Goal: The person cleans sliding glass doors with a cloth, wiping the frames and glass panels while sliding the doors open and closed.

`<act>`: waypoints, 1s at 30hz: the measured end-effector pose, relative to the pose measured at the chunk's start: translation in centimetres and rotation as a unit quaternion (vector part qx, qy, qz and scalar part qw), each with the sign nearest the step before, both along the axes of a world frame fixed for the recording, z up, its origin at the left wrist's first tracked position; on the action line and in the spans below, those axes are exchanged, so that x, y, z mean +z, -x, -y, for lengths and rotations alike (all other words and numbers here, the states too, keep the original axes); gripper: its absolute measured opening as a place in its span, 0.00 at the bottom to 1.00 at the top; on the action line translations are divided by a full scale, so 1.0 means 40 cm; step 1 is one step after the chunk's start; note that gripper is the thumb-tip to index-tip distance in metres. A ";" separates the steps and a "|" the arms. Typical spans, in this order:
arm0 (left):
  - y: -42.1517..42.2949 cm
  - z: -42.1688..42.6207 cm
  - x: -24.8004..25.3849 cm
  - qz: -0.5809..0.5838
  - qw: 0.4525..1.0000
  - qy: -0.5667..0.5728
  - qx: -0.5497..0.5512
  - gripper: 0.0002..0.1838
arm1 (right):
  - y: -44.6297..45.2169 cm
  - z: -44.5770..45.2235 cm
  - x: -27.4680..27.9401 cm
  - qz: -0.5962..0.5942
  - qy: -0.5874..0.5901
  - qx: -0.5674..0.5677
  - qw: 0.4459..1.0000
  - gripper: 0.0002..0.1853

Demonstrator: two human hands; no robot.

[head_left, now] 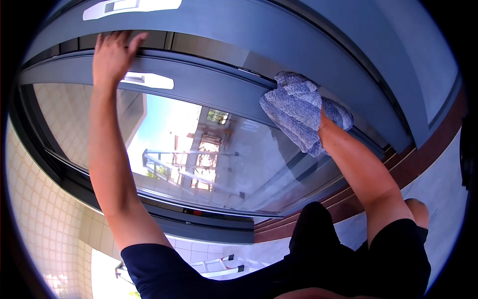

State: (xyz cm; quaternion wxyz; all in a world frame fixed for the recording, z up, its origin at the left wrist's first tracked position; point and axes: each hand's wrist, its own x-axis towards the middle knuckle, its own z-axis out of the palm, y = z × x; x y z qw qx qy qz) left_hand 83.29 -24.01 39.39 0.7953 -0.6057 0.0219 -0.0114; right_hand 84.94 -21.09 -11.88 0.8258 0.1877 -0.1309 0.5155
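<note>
My left hand (113, 56) rests with fingers spread over the edge of a grey sliding frame (214, 89), just above its white recessed handle (158, 80). A blue-grey cloth (294, 107) is wrapped round my right hand (322, 119) and hides nearly all of its fingers. The cloth lies against the same frame edge, farther right. Below the frame, a glass pane (259, 154) reflects a ladder and a bright outdoor scene.
A second grey panel with a white handle (132, 6) stands beyond. Brown sill strips (348, 207) run at the lower right. A metal ladder (216, 266) stands on the tiled floor at the bottom. Patterned wall tiles (42, 209) line the left side.
</note>
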 end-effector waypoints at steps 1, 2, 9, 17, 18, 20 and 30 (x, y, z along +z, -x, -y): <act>0.030 0.002 0.073 0.017 0.993 -0.076 0.089 0.30 | 0.007 0.001 -0.001 0.011 0.013 -0.017 1.000 0.21; 0.053 -0.027 0.159 0.072 0.987 -0.079 0.121 0.32 | 0.007 0.007 0.000 -0.002 0.008 -0.008 1.000 0.21; 0.083 -0.038 0.116 0.033 0.991 0.116 -0.049 0.31 | 0.016 -0.006 -0.004 -0.007 -0.035 -0.007 0.999 0.22; 0.108 0.018 -0.455 -0.066 0.940 0.322 -0.093 0.29 | 0.001 0.037 0.030 0.023 -0.051 -0.030 0.998 0.22; 0.108 0.025 -0.495 -0.084 0.930 0.348 -0.081 0.30 | -0.003 0.030 0.027 0.037 -0.046 -0.040 0.997 0.22; 0.097 0.043 -0.509 -0.147 0.933 0.322 -0.058 0.31 | -0.011 0.015 0.022 0.063 -0.036 -0.060 0.996 0.21; 0.107 0.036 -0.226 0.021 0.981 0.153 -0.114 0.28 | -0.014 0.069 0.044 -0.016 -0.027 0.037 0.999 0.25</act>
